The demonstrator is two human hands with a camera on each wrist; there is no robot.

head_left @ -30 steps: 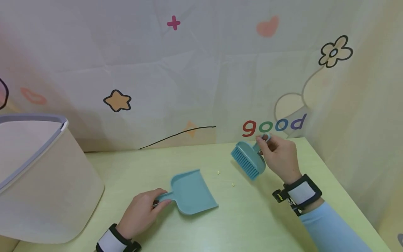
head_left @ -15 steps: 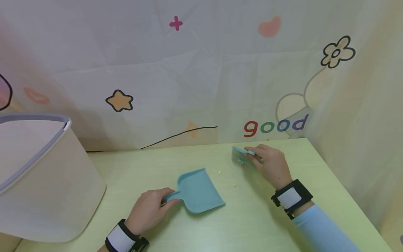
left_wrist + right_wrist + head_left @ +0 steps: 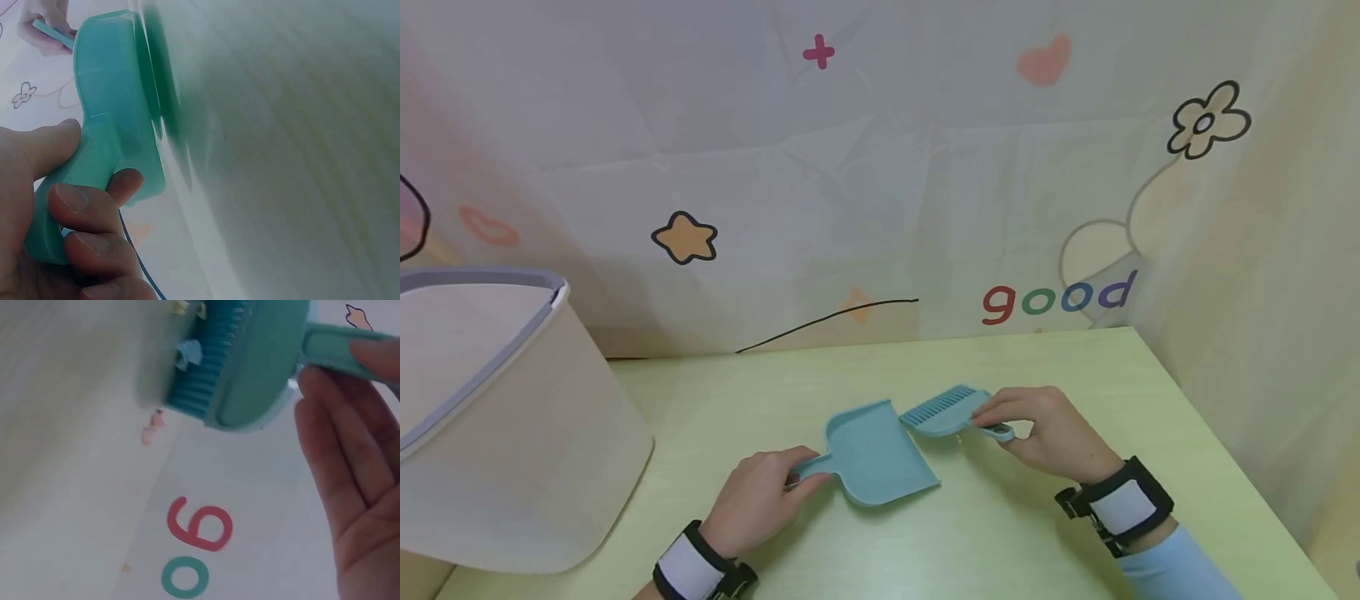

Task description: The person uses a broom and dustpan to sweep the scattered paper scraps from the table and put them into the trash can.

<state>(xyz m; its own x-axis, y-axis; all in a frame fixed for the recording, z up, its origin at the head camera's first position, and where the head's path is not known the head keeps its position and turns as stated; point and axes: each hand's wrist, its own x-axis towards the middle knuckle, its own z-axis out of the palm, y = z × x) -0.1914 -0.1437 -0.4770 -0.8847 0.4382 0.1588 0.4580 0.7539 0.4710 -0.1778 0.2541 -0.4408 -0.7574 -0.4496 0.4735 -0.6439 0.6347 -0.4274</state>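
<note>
My left hand (image 3: 756, 500) grips the handle of a blue dustpan (image 3: 880, 458), which lies low over the table with its wide edge facing right. In the left wrist view, fingers and thumb wrap round the dustpan's (image 3: 106, 69) handle. My right hand (image 3: 1052, 437) holds a small blue hand brush (image 3: 947, 412) by its handle, tilted, its tip close to the dustpan's far right corner; whether they touch, I cannot tell. Beside the bristles, the right wrist view has a light blue scrap (image 3: 189, 353) and yellow scraps (image 3: 180, 307). Pink scraps (image 3: 150, 428) lie a little apart.
A large white bin (image 3: 512, 442) with a grey-purple rim stands at the left. The pale yellow-green table (image 3: 1037, 542) ends against a printed cloth (image 3: 790, 208) at the back. Another cloth (image 3: 1292, 333) hangs along the right side.
The brush has swept from the back right towards the dustpan, coming left and nearer, and has turned in my right hand. The dustpan has shifted slightly right in the view.
</note>
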